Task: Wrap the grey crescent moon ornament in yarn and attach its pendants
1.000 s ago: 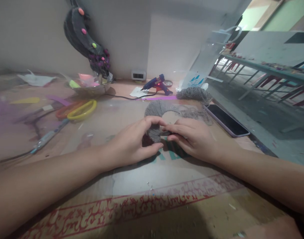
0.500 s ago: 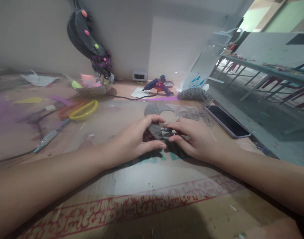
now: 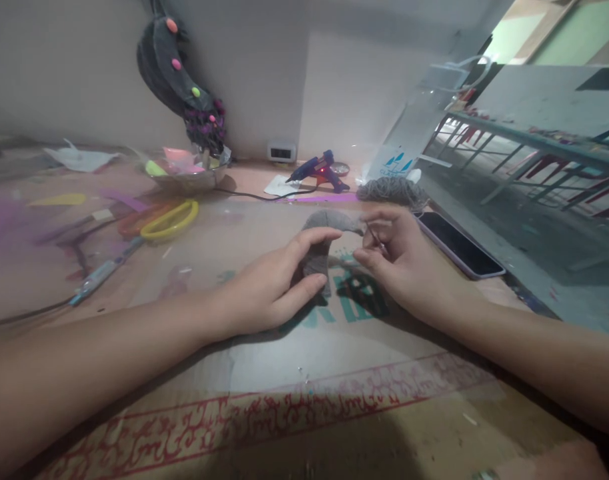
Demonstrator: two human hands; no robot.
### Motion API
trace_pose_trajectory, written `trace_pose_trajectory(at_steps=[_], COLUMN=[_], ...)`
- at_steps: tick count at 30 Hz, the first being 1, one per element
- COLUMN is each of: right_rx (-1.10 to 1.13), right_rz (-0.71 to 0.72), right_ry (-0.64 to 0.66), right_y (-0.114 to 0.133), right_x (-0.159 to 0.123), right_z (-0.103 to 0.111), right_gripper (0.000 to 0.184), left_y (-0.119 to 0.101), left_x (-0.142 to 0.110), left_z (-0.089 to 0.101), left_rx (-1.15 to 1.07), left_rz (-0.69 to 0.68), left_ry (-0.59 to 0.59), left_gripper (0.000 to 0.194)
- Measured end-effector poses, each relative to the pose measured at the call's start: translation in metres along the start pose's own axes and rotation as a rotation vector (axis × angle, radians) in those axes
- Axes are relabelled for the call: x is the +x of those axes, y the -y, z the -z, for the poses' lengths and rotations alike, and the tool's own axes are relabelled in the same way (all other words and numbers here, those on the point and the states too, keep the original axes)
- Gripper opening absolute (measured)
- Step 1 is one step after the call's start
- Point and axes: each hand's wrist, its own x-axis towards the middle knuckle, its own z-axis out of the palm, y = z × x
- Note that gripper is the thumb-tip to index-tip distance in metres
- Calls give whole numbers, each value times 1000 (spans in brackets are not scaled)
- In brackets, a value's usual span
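Observation:
A crescent wrapped in grey yarn is held over the table, curving up and to the right. My left hand is closed round its lower part, thumb and index finger on either side. Close to the crescent's upper right tip, my right hand has its fingers curled in a pinch. A thin strand of grey yarn seems to run between those fingers, though blur makes it hard to follow. Behind the right hand lies a ball of grey yarn.
A phone lies right of my right hand, near the table edge. At the back are a blue glue gun with a lit red light, a small digital clock and a clear bag. Yellow-handled scissors and a bowl are leftward.
My right hand has moved up and right, from the crescent's inner side to near its upper tip. The crescent has turned slightly, and printed green lettering on the table now shows between my hands.

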Motion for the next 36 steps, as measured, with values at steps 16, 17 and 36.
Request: trace_pose_trajectory(at_steps=[16, 17, 36], right_rx=[52, 17, 90], right_rz=[-34, -18, -1], right_ry=[-57, -51, 285], right_y=[-10, -8, 7], right_x=[10, 10, -8], right_z=[7, 8, -2], right_gripper=[34, 34, 16], left_y=[-7, -8, -10], left_x=[1, 0, 6], left_z=[6, 6, 10], left_rx=[79, 79, 91], left_rz=[-11, -36, 91], left_ry=[-120, -90, -303], left_gripper=[41, 41, 24])
